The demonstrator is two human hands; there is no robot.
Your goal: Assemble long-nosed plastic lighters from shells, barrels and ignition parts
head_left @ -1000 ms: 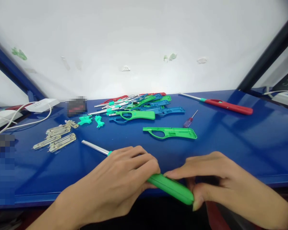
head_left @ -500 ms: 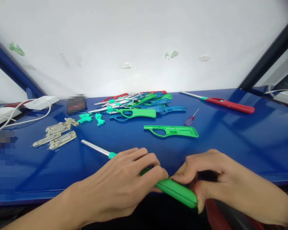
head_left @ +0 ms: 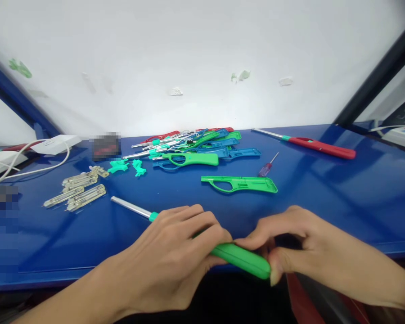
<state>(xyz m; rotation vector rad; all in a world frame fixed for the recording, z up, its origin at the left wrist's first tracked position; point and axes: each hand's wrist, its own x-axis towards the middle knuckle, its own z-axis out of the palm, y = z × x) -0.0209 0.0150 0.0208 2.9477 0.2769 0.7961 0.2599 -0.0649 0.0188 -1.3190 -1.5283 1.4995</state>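
Note:
A green long-necked lighter (head_left: 245,259) lies slantwise across both hands at the table's front edge, its metal tube pointing to the upper left. My left hand (head_left: 175,252) is closed over the middle of the handle and hides the trigger part. My right hand (head_left: 290,238) pinches the handle's butt end, thumb at the tip and index finger along its upper side. An open green handle half (head_left: 246,184) lies just beyond, its inner side up. Behind that half is a small screwdriver (head_left: 266,168) with a purple grip.
A pile of lighter shells and metal tubes (head_left: 192,157) lies at the back middle. Clear fuel tanks (head_left: 84,191) and teal plastic pieces (head_left: 119,166) are on the left. A red lighter (head_left: 320,147) rests at the back right. A white cable (head_left: 65,159) loops at far left.
Both hands have lifted slightly with the green lighter, its butt end shifting up and a little left. My grips look the same, and the things on the table have stayed put.

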